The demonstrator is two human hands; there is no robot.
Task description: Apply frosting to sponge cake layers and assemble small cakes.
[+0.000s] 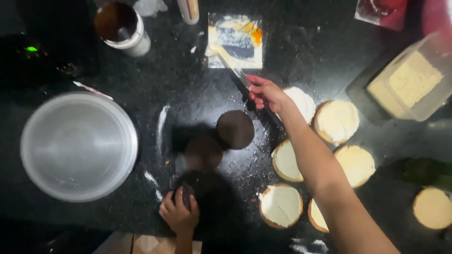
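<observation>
Steel bowl point(78, 146) is sitting empty beside a jar point(122, 27) of brown spread. Right hand point(266, 93) is gripping a knife point(234, 69) over butter paper point(235, 40); left hand point(179, 211) is clutching a dark round piece point(187, 194).

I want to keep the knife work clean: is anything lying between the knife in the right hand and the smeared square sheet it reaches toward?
Nothing visible does. The right hand holds the knife, whose tip already lies on the smeared square sheet.

Black speckled counter point(197, 80): steel bowl point(78, 146) at left edge, frosted rounds point(336, 121) right, jar point(123, 28) near far edge.
</observation>
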